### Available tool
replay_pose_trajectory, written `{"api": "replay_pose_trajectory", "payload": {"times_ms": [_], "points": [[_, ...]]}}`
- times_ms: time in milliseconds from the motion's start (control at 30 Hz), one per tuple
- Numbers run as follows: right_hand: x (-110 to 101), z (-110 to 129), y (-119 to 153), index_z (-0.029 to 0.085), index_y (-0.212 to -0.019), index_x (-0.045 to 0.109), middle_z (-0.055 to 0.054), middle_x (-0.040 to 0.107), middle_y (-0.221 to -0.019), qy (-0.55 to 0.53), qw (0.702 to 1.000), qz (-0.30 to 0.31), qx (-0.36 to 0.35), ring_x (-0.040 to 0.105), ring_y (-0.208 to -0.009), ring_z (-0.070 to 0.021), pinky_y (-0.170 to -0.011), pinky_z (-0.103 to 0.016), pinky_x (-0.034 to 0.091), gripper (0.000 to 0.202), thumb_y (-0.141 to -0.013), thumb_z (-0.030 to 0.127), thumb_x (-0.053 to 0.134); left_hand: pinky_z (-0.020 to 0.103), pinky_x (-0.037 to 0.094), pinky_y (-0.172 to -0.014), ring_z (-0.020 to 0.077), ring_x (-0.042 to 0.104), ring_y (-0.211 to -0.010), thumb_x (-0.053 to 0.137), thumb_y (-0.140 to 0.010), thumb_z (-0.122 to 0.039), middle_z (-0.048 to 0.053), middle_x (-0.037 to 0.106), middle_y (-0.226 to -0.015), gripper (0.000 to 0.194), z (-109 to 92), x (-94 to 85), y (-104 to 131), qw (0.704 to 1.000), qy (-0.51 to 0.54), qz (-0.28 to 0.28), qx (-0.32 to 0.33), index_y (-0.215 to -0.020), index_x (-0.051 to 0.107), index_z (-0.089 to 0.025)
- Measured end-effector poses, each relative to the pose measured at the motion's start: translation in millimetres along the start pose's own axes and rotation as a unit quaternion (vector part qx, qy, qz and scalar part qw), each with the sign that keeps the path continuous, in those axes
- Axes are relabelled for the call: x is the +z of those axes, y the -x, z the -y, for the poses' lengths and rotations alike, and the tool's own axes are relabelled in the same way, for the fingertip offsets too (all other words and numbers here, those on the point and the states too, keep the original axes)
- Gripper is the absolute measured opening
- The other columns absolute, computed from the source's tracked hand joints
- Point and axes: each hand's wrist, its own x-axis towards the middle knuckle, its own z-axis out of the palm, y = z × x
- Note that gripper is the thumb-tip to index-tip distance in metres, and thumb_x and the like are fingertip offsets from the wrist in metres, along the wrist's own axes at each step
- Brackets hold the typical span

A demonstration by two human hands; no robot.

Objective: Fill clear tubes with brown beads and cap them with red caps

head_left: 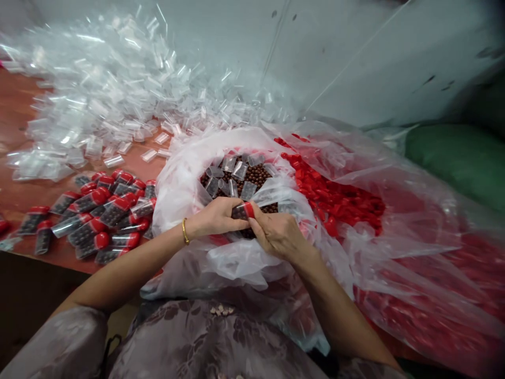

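Note:
Between my two hands is a small clear plastic tube (240, 211) of dark brown balls, a red cap on its right end. My left hand (218, 217) wraps round the tube's body. The thumb and fingers of my right hand (276, 229) pinch the red cap. Both hands are over the near side of a white plastic bag (173, 179), whose mouth is folded open. Inside the bag lie brown balls (258, 175) with several empty clear tubes (240, 170) on top of them.
At the left, capped filled tubes (92, 200) lie in a pile on the red-brown table (19, 113). A large heap of empty clear tubes (106, 89) stands behind. To the right, a clear bag holds red caps (331, 195). A green sack (453, 158) is at far right, a pale wall (335, 47) at the back.

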Motion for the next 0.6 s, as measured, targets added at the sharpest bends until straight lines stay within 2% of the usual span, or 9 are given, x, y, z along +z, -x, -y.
{"api": "replay_pose_trajectory", "payload": {"times_ms": [100, 167, 233, 300, 367, 400, 433, 500, 600], "points": [[-4.1, -0.3, -5.8, 0.015, -0.109, 0.070, -0.006, 0.064, -0.058, -0.028, 0.999, -0.010, 0.044, 0.053, -0.050, -0.0154, -0.050, -0.028, 0.038, 0.042, -0.092, 0.042, 0.041, 0.020, 0.029, -0.052, 0.0084, 0.041, -0.058, 0.062, -0.076, -0.047, -0.004, 0.050, -0.064, 0.034, -3.8, 0.4, -0.2, 1.000, -0.018, -0.019, -0.009, -0.076, 0.057, -0.014], [-3.1, -1.6, -13.0, 0.019, -0.091, 0.073, -0.005, 0.063, -0.059, -0.075, 0.992, -0.058, 0.085, 0.055, -0.053, -0.0149, -0.055, -0.028, 0.040, 0.046, -0.094, 0.048, 0.038, 0.021, 0.029, -0.053, 0.0087, 0.042, -0.058, 0.063, -0.075, -0.048, -0.004, 0.051, -0.064, 0.035, -8.1, 0.8, 0.5, 0.999, -0.025, -0.021, -0.012, -0.075, 0.057, -0.014], [4.1, -1.0, -23.2, 0.020, -0.081, 0.072, -0.003, 0.060, -0.058, -0.166, 0.968, -0.114, 0.152, 0.055, -0.054, -0.0141, -0.058, -0.029, 0.043, 0.054, -0.095, 0.054, 0.032, 0.021, 0.028, -0.053, 0.0085, 0.041, -0.056, 0.064, -0.075, -0.048, -0.004, 0.049, -0.061, 0.035, -12.2, 1.3, 1.6, 0.999, -0.041, -0.014, -0.006, -0.070, 0.056, -0.014], [15.9, 2.1, -34.9, 0.020, -0.091, 0.071, -0.002, 0.058, -0.060, -0.289, 0.924, -0.133, 0.214, 0.053, -0.053, -0.0132, -0.058, -0.028, 0.045, 0.061, -0.094, 0.061, 0.025, 0.022, 0.027, -0.052, 0.0080, 0.039, -0.054, 0.063, -0.076, -0.046, -0.004, 0.046, -0.057, 0.034, -15.4, 1.7, 2.7, 0.998, -0.070, -0.006, 0.005, -0.065, 0.053, -0.015], [27.2, 6.3, -45.0, 0.021, -0.115, 0.064, -0.002, 0.062, -0.074, -0.387, 0.886, -0.101, 0.234, 0.058, -0.063, -0.0138, -0.063, -0.028, 0.048, 0.070, -0.092, 0.067, 0.017, 0.022, 0.026, -0.051, 0.0078, 0.038, -0.052, 0.063, -0.076, -0.041, -0.004, 0.046, -0.056, 0.031, -17.6, 1.7, 3.4, 0.995, -0.102, -0.002, 0.013, -0.063, 0.052, -0.015], [31.2, 8.2, -48.5, 0.021, -0.126, 0.058, -0.004, 0.065, -0.086, -0.411, 0.879, -0.078, 0.228, 0.062, -0.075, -0.0149, -0.070, -0.029, 0.051, 0.074, -0.090, 0.069, 0.014, 0.022, 0.027, -0.051, 0.0078, 0.038, -0.052, 0.063, -0.076, -0.038, -0.004, 0.047, -0.056, 0.029, -18.2, 1.7, 3.6, 0.993, -0.118, 0.001, 0.014, -0.064, 0.053, -0.015], [33.7, 9.6, -50.8, 0.022, -0.135, 0.050, -0.005, 0.065, -0.099, -0.418, 0.880, -0.056, 0.216, 0.063, -0.089, -0.0163, -0.082, -0.031, 0.050, 0.077, -0.090, 0.070, 0.011, 0.022, 0.027, -0.051, 0.0079, 0.039, -0.051, 0.063, -0.075, -0.035, -0.003, 0.049, -0.057, 0.025, -18.5, 1.7, 3.7, 0.991, -0.135, 0.003, 0.015, -0.065, 0.054, -0.014], [34.1, 10.9, -52.5, 0.023, -0.145, 0.039, -0.007, 0.060, -0.122, -0.404, 0.896, -0.019, 0.186, 0.055, -0.116, -0.0189, -0.103, -0.037, 0.041, 0.077, -0.090, 0.070, 0.010, 0.022, 0.029, -0.051, 0.0080, 0.040, -0.050, 0.063, -0.073, -0.029, -0.002, 0.052, -0.058, 0.017, -18.4, 1.8, 3.8, 0.985, -0.172, 0.006, 0.018, -0.068, 0.057, -0.013], [29.3, 11.0, -53.1, 0.022, -0.149, 0.032, -0.009, 0.046, -0.144, -0.342, 0.927, 0.011, 0.153, 0.038, -0.136, -0.0234, -0.116, -0.045, 0.022, 0.079, -0.090, 0.070, 0.014, 0.023, 0.029, -0.051, 0.0085, 0.041, -0.048, 0.064, -0.070, -0.026, -0.001, 0.055, -0.057, 0.013, -17.6, 3.2, 3.8, 0.974, -0.226, -0.010, 0.020, -0.069, 0.060, -0.013]]}}
